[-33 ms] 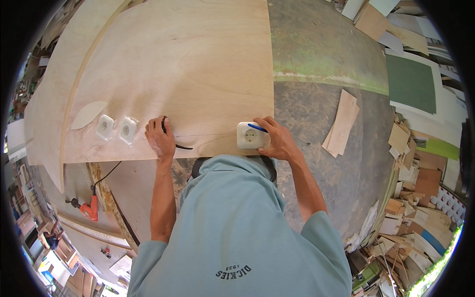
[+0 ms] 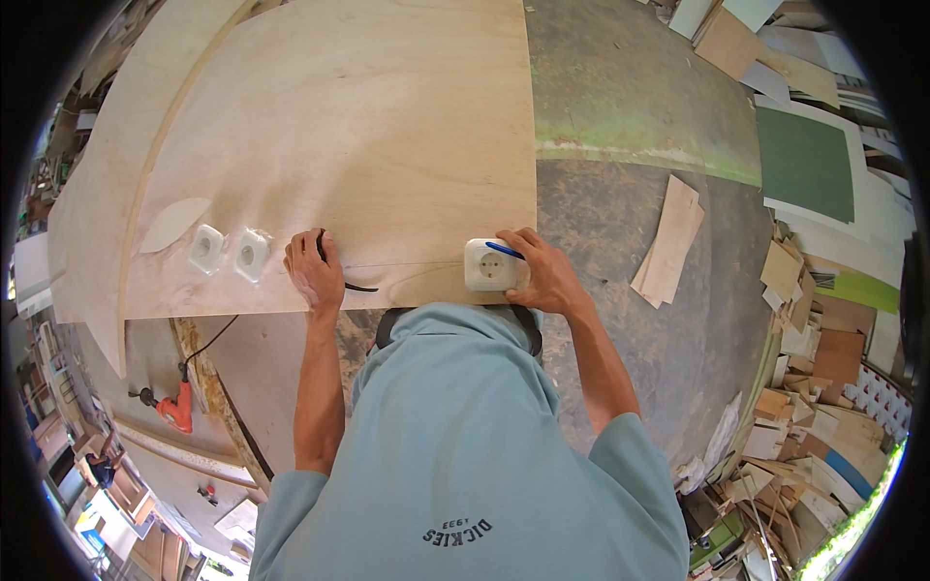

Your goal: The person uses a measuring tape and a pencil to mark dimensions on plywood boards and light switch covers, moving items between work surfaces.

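Note:
A white square wall socket (image 2: 490,265) lies at the plywood sheet's near right corner. My right hand (image 2: 544,273) grips its right side, thumb below and fingers above, with a blue pen (image 2: 505,251) tucked among the fingers and crossing the socket's upper edge. To the left, my left hand (image 2: 312,271) rests on the plywood sheet (image 2: 387,126), its fingers closed around a black object (image 2: 321,244) mostly hidden by the hand. A thin black curved strip (image 2: 360,289) sticks out beside that hand; whether it belongs to the held object I cannot tell.
Two more white sockets in clear wrapping (image 2: 252,255) lie left of my left hand, near a pale leaf-shaped piece (image 2: 174,225). An orange power drill (image 2: 176,409) with a cord sits at lower left. Thin wood strips (image 2: 668,242) lie to the right; wood offcuts (image 2: 775,407) pile up beyond.

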Demonstrator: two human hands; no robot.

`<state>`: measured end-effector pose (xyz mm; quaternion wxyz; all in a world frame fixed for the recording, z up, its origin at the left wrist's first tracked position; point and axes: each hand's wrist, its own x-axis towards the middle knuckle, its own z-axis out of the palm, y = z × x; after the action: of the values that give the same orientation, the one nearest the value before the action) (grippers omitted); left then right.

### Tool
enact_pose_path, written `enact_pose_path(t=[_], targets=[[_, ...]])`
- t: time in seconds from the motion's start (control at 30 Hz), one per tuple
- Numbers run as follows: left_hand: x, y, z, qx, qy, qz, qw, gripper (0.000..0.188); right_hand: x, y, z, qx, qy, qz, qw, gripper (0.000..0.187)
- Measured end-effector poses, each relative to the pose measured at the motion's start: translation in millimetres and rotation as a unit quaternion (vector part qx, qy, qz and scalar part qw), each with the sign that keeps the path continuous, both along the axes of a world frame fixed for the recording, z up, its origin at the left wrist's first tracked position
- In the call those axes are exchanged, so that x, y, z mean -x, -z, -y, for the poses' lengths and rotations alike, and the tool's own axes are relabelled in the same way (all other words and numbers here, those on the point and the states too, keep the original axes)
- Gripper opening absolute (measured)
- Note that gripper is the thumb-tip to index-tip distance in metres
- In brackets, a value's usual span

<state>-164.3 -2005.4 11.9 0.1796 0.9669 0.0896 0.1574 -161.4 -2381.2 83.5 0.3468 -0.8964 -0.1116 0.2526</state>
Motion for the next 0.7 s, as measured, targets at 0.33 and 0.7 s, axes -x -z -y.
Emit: enact_pose_path(t=[0.33, 0.7], targets=[[10.8, -1.8, 0.6, -0.017, 0.023, -0.008, 1.0, 0.033, 0.2, 0.3, 0.0, 0.009, -0.002, -0.006, 1.0, 0.086], [11.2, -5.7, -3.4, 0.012, 0.055, -0.004, 0.998, 0.032, 2.2, -0.7, 2.5, 0.013, -0.01, 0.028, 0.999, 0.093]])
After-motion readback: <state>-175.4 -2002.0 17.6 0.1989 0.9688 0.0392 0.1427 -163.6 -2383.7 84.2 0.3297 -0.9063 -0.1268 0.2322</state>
